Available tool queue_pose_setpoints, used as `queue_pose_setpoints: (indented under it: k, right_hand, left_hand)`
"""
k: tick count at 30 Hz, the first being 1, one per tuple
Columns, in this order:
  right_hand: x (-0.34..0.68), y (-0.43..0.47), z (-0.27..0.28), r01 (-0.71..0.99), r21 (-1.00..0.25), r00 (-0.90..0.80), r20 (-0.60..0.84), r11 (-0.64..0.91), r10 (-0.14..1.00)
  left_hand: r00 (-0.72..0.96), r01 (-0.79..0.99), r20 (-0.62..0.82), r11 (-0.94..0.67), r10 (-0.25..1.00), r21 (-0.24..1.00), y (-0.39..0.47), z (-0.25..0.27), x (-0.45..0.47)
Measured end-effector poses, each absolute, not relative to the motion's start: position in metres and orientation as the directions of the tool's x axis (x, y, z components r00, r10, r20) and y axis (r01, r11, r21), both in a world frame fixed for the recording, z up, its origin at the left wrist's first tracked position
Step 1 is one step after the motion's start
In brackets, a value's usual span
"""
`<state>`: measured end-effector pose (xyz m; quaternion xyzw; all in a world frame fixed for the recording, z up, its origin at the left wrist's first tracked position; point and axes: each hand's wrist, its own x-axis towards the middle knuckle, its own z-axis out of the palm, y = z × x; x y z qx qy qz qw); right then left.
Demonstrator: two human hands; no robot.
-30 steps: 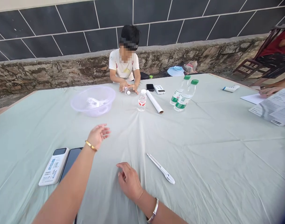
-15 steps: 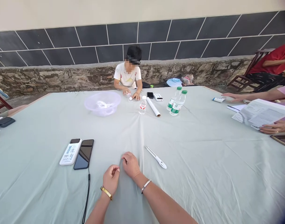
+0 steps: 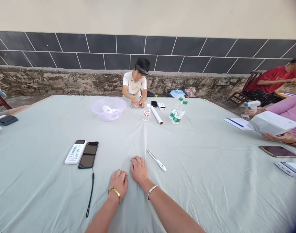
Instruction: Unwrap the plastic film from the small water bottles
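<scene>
My left hand (image 3: 119, 183) rests back-up on the pale green tablecloth (image 3: 201, 181), its fingers curled in and nothing visible in them. Just right of it and slightly farther forward, my right hand (image 3: 139, 169) lies palm down, fingers resting on the cloth, holding nothing. A white utility knife (image 3: 157, 160) lies close to the right of my right hand, apart from it. Left of my hands lie a dark smartphone (image 3: 88, 155) with a black wrist strap (image 3: 90, 194) and a white power bank (image 3: 75, 152).
Across the table a person (image 3: 135, 84) sits by a purple basin (image 3: 108, 111) with white plastic in it. Nearby stand a small bottle (image 3: 146, 113), a white roll (image 3: 157, 115) and two green-capped bottles (image 3: 178, 112). At right a person in pink (image 3: 287, 111) holds papers (image 3: 274, 123).
My left hand has turned palm down. My right hand has flattened onto the cloth. At right, the person in pink has lifted a white-and-blue item and tilted the papers. The view has shifted.
</scene>
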<state>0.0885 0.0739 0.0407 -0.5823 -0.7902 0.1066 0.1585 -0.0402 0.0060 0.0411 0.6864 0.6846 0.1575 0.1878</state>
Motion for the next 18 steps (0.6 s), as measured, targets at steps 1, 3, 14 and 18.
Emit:
queue_pose_setpoints:
  k: [1,3,14,18]
  right_hand:
    - [0.0898,0.0736,0.0409,0.889,-0.349,-0.268,0.123,0.295,0.955]
    - [0.0899,0.0742,0.041,0.891,-0.353,-0.26,0.121,0.286,0.958]
    - [0.0874,0.0722,0.0425,0.89,-0.359,-0.249,0.137,0.282,0.959]
    - [0.0859,0.0706,0.0418,0.899,-0.341,-0.234,0.155,0.274,0.96]
  left_hand:
    - [0.014,0.877,-0.037,0.006,0.999,0.48,0.0061,0.0412,-0.0406]
    - [0.013,0.871,-0.032,0.004,0.999,0.492,0.0063,0.0415,-0.041]
    - [0.018,0.879,-0.043,0.005,0.999,0.477,0.0046,0.0447,-0.0404]
    - [0.026,0.911,-0.066,0.004,0.997,0.413,0.0066,0.0447,-0.0394]
